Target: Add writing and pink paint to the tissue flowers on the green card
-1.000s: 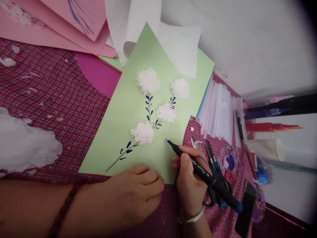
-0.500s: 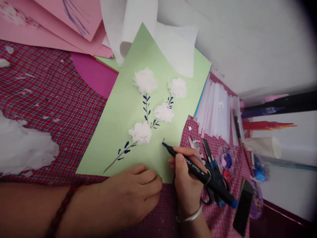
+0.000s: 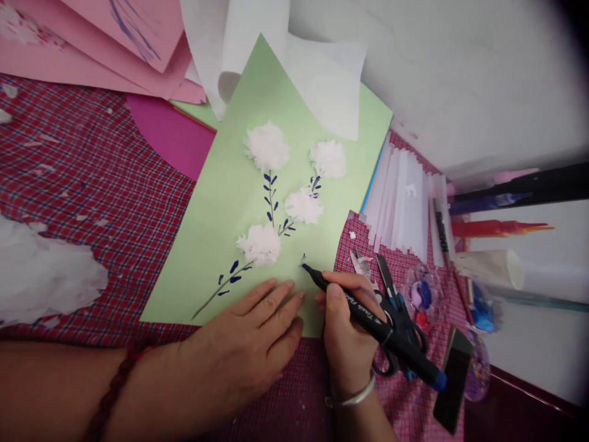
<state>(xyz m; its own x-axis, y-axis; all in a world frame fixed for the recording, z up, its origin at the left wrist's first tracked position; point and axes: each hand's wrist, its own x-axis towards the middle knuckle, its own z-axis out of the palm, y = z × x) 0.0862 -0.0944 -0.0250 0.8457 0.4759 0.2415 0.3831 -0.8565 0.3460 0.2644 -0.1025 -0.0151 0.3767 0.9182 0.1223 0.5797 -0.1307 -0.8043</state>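
Observation:
A sheet of light green paper [image 3: 202, 245] lies at an angle on the checked cloth. Several fluffy white paper flowers [image 3: 267, 146] sit on it, joined by thin drawn stems [image 3: 209, 302] with dark blue leaves. My right hand [image 3: 347, 337] grips a black marker pen [image 3: 380, 328] with a blue end. Its tip meets the green paper beside a few small dark marks [image 3: 303, 258], right of the lowest flower. Across the paper's lower edge my left hand [image 3: 251, 334] lies flat, fingers stretched out and holding nothing.
Right of the paper are scissors [image 3: 405, 325], a dark phone-like slab [image 3: 453, 380], a brush [image 3: 442, 233] and white paper strips [image 3: 400, 202]. A white paper roll [image 3: 255, 37] and pink sheets [image 3: 92, 55] lie behind. White tissue [image 3: 46, 276] is heaped at left on the checked cloth [image 3: 92, 166].
My left hand's fingers have uncurled and spread flat over the lower part of the green paper. The marker's tip stays at nearly the same spot; the whole view has shifted slightly.

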